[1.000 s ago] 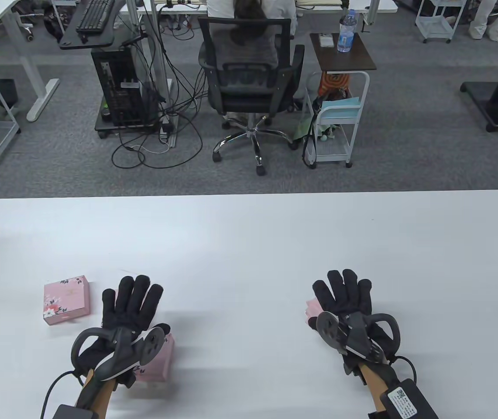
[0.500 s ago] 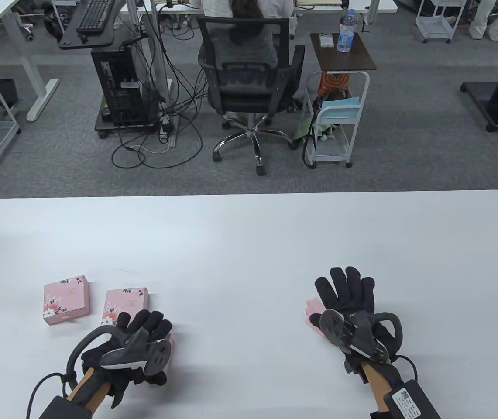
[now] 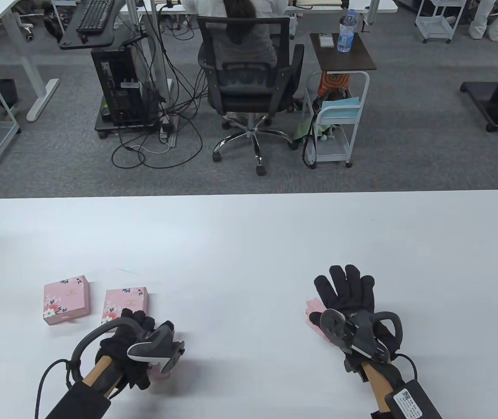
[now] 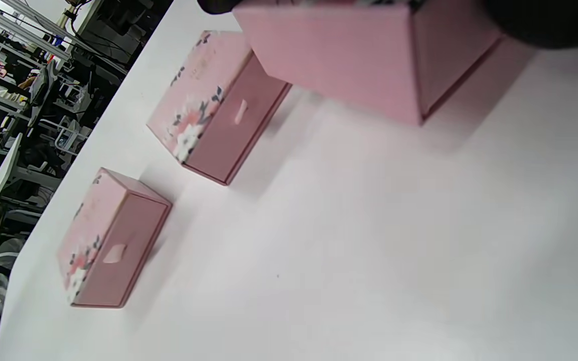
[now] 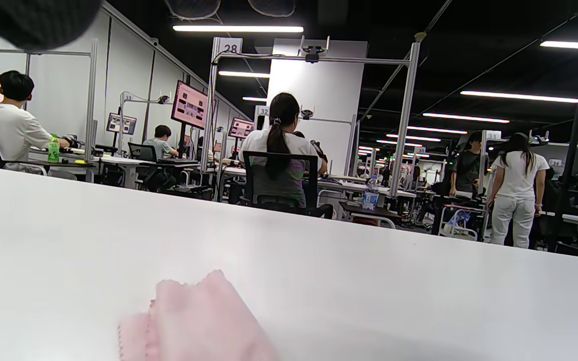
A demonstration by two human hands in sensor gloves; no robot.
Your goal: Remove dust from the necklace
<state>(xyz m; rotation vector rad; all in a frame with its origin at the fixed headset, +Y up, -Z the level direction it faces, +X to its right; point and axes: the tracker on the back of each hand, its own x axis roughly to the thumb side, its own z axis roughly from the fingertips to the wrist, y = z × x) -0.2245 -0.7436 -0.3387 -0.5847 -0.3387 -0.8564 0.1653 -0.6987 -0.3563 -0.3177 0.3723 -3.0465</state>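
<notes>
Spanning the whole lower half of the table view, the white desk (image 3: 249, 235) carries everything here. Two pink floral boxes lie side by side at about 8 o'clock: the far-left box (image 3: 66, 300) and, just beside it toward 3 o'clock, the middle box (image 3: 123, 302). A third pink box (image 4: 369, 65) sits at 6 o'clock from the middle one, mostly hidden under the left hand (image 3: 133, 345), whose fingers curl down around it (the left wrist view shows its plain side close up, with dark glove at the top corners). At roughly 4 o'clock the right hand (image 3: 347, 301) lies flat, fingers straight and spread, pressing on a folded pink cloth (image 3: 312, 312) whose edge peeks out at its 9 o'clock side. The necklace itself shows in no view; whether it lies in one of the boxes cannot be told.
</notes>
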